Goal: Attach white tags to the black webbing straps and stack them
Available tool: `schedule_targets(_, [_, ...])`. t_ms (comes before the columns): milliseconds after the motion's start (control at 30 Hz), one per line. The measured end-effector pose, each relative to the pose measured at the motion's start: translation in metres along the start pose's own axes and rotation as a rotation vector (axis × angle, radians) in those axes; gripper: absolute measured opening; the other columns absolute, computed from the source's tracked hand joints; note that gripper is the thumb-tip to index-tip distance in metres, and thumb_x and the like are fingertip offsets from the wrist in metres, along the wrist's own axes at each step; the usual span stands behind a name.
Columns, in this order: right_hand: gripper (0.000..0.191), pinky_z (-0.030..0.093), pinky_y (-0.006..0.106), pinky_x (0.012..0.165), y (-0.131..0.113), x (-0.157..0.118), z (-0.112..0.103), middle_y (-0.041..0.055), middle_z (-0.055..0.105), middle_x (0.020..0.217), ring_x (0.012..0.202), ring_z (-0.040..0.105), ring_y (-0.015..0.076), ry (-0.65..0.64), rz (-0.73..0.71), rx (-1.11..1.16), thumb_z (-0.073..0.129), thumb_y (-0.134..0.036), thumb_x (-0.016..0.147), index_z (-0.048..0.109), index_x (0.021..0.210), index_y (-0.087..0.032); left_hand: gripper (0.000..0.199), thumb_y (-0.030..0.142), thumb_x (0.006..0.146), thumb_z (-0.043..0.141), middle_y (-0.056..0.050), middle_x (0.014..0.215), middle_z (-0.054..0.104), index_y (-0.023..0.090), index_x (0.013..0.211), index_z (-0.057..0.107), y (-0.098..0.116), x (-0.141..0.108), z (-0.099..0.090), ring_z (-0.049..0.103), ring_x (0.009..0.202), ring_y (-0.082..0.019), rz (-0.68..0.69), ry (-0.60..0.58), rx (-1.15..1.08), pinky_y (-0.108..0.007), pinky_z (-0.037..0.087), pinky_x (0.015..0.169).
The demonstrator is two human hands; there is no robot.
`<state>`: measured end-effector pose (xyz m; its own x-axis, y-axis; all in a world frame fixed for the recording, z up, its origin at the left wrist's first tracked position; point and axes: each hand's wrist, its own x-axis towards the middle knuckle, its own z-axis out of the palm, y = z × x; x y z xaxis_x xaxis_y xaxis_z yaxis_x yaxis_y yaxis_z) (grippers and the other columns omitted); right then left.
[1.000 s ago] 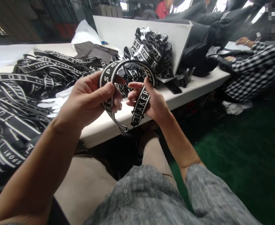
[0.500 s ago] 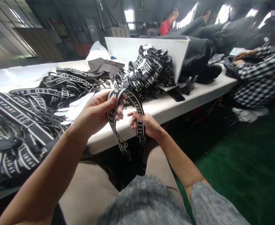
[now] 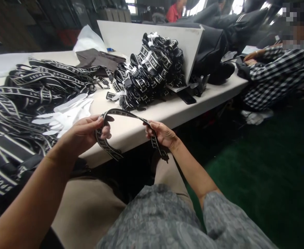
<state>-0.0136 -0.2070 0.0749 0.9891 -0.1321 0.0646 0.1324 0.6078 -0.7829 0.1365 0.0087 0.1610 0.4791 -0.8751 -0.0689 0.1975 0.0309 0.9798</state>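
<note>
A black strap (image 3: 123, 113) with white edge lines and white lettering arches between my two hands above the table's front edge. My left hand (image 3: 87, 133) pinches it between thumb and fingers, and a length hangs below. My right hand (image 3: 163, 134) grips the other part, whose end with a dark fitting droops past the fingers over my knee. Left of my left hand lies a heap of loose matching straps (image 3: 40, 79). White paper strips (image 3: 69, 114) rest just behind that hand. Farther back stands a pile of bundled straps (image 3: 152, 69) with white bands.
The white table (image 3: 206, 102) runs off to the right. An upright white board (image 3: 152, 33) backs the bundles, with a black phone (image 3: 187, 97) near its foot. Dark grey cloth (image 3: 97, 58) lies behind. A person in a checked shirt (image 3: 278, 72) works at right.
My hands have spread apart, the left one moving left, so the strap's arch is wider and flatter. The view has shifted slightly down and to the right.
</note>
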Motion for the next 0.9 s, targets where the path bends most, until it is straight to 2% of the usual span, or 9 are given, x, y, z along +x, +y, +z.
schedule_targets(133, [0.03, 0.049, 0.02, 0.063, -0.003, 0.0, 0.0, -0.0042, 0.059, 0.066, 0.06, 0.054, 0.0081, 0.037, -0.039, -0.152, 0.086, -0.031, 0.064, 0.066, 0.081, -0.016, 0.017, 0.032, 0.076, 0.073, -0.002, 0.06, 0.061, 0.019, 0.087, 0.072, -0.002, -0.01, -0.009, 0.051, 0.051, -0.013, -0.037, -0.015, 0.162, -0.025, 0.046, 0.054])
schedule_targets(267, [0.027, 0.047, 0.019, 0.062, -0.005, -0.004, 0.0, -0.0013, 0.066, 0.075, 0.065, 0.059, 0.009, 0.024, -0.051, -0.326, 0.085, -0.025, 0.064, 0.071, 0.085, -0.014, 0.017, 0.037, 0.079, 0.071, -0.004, 0.059, 0.062, 0.02, 0.084, 0.07, -0.002, -0.024, -0.017, 0.051, 0.052, -0.015, -0.122, -0.049, 0.267, -0.025, 0.042, 0.053])
schedule_targets(400, [0.034, 0.046, 0.018, 0.059, -0.001, -0.006, -0.004, 0.0001, 0.068, 0.085, 0.065, 0.057, 0.008, -0.016, 0.03, -0.302, 0.084, -0.024, 0.064, 0.072, 0.095, -0.015, 0.022, 0.041, 0.075, 0.072, 0.002, 0.048, 0.048, 0.021, 0.085, 0.071, -0.008, -0.032, -0.024, 0.037, 0.044, -0.009, -0.123, -0.013, 0.152, -0.023, 0.034, 0.047])
schedule_targets(467, [0.045, 0.046, 0.017, 0.058, 0.004, -0.007, -0.006, 0.0015, 0.068, 0.094, 0.071, 0.058, 0.0092, -0.075, 0.088, -0.285, 0.084, -0.02, 0.063, 0.07, 0.106, -0.017, 0.027, 0.042, 0.069, 0.076, 0.005, 0.045, 0.041, 0.02, 0.084, 0.071, -0.011, -0.034, -0.025, 0.027, 0.041, -0.006, -0.088, 0.02, 0.082, -0.021, 0.031, 0.044])
schedule_targets(533, [0.056, 0.044, 0.015, 0.055, 0.01, -0.008, -0.006, 0.0017, 0.067, 0.098, 0.073, 0.058, 0.0093, -0.113, 0.132, -0.273, 0.084, -0.016, 0.061, 0.065, 0.114, -0.02, 0.024, 0.036, 0.068, 0.078, 0.007, 0.044, 0.037, 0.02, 0.083, 0.07, -0.014, -0.035, -0.024, 0.025, 0.041, -0.005, -0.115, 0.075, 0.065, -0.019, 0.031, 0.044])
schedule_targets(600, [0.053, 0.039, 0.013, 0.047, 0.017, -0.009, -0.008, -0.0003, 0.066, 0.09, 0.061, 0.053, 0.0065, -0.087, 0.161, -0.239, 0.083, -0.017, 0.063, 0.063, 0.112, -0.021, 0.02, 0.025, 0.069, 0.076, 0.007, 0.045, 0.041, 0.022, 0.088, 0.069, -0.016, -0.036, -0.023, 0.031, 0.041, -0.006, -0.176, 0.16, 0.108, -0.017, 0.032, 0.044])
schedule_targets(700, [0.032, 0.032, 0.014, 0.039, 0.026, -0.011, -0.013, 0.0001, 0.066, 0.08, 0.049, 0.046, 0.0045, -0.031, 0.194, -0.206, 0.078, -0.03, 0.074, 0.063, 0.098, -0.016, 0.034, 0.02, 0.072, 0.075, 0.005, 0.053, 0.053, 0.027, 0.104, 0.065, -0.018, -0.037, -0.021, 0.042, 0.045, -0.01, -0.171, 0.229, 0.204, -0.017, 0.033, 0.043])
schedule_targets(800, [0.036, 0.04, 0.015, 0.042, 0.03, -0.016, -0.017, 0.0081, 0.071, 0.085, 0.055, 0.057, 0.008, -0.074, 0.268, -0.257, 0.071, -0.044, 0.081, 0.065, 0.093, -0.011, 0.021, 0.029, 0.078, 0.072, 0.002, 0.069, 0.064, 0.026, 0.098, 0.066, -0.023, -0.037, -0.024, 0.054, 0.061, -0.014, -0.096, 0.224, 0.414, -0.019, 0.044, 0.055])
schedule_targets(900, [0.044, 0.051, 0.019, 0.056, 0.027, -0.022, -0.019, 0.0115, 0.074, 0.088, 0.07, 0.067, 0.0134, -0.193, 0.346, -0.316, 0.068, -0.052, 0.083, 0.068, 0.096, -0.009, 0.015, 0.035, 0.079, 0.072, 0.0, 0.077, 0.068, 0.025, 0.09, 0.072, -0.032, -0.038, -0.03, 0.057, 0.074, -0.019, -0.05, 0.163, 0.707, -0.023, 0.047, 0.066])
